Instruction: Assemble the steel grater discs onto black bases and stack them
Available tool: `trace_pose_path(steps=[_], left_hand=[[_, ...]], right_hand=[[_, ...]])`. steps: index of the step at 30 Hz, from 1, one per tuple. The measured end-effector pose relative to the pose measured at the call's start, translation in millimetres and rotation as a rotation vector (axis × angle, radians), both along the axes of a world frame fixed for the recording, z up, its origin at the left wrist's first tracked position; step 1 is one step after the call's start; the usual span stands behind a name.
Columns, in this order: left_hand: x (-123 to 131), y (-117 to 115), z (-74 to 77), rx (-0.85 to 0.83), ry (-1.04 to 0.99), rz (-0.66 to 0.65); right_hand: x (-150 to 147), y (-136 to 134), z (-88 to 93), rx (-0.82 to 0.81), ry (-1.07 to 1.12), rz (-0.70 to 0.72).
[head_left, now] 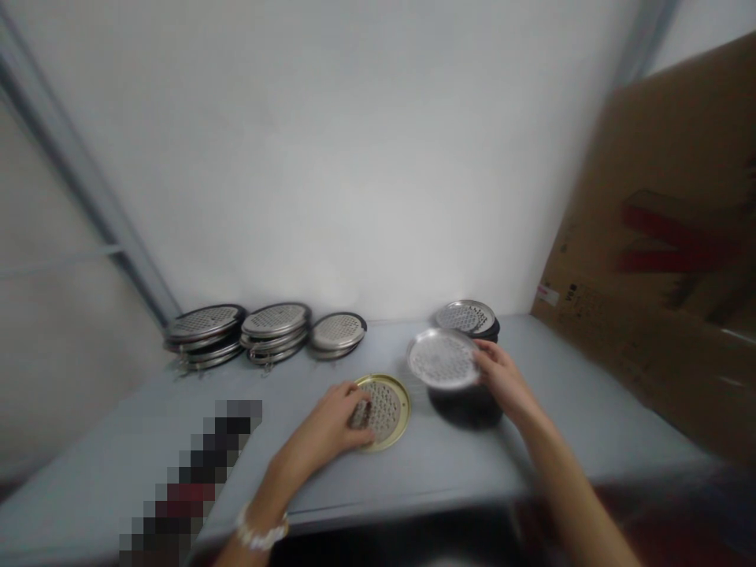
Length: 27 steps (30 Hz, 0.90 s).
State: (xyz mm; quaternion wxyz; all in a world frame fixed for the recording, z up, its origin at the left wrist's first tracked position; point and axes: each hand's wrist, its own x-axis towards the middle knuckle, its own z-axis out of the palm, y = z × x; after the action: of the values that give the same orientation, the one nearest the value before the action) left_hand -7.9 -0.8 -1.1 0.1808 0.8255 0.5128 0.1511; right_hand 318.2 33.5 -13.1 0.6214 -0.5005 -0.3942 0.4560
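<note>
My left hand (pixel 334 425) rests with curled fingers on a gold-rimmed perforated metal disc (pixel 387 409) lying flat on the grey table (pixel 567 409). My right hand (pixel 502 378) grips the right edge of a silver perforated disc (pixel 442 358), holding it tilted just above a dark round stack (pixel 466 405). Behind it another silver perforated disc (pixel 466 316) lies on a second dark stack. The picture is blurred by motion.
Three piles of silver perforated discs (pixel 204 331) (pixel 276 327) (pixel 338 332) stand in a row along the white wall at the back left. A large cardboard box (pixel 661 236) leans at the right. A pixelated patch covers the table's near left.
</note>
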Motion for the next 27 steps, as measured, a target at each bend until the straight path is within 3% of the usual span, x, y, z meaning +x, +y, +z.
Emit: trace_pose_path(steps=[8, 17, 27], left_hand=[[5.3, 2.2, -3.0, 0.071, 0.113, 0.024], [5.3, 0.8, -1.5, 0.032, 0.063, 0.035], [4.0, 2.7, -4.4, 0.117, 0.071, 0.009]], right_hand=[[0.4, -0.3, -0.2, 0.006, 0.011, -0.001], [0.6, -1.2, 1.5, 0.004, -0.004, 0.005], [-0.4, -0.8, 0.6, 0.001, 0.009, 0.000]])
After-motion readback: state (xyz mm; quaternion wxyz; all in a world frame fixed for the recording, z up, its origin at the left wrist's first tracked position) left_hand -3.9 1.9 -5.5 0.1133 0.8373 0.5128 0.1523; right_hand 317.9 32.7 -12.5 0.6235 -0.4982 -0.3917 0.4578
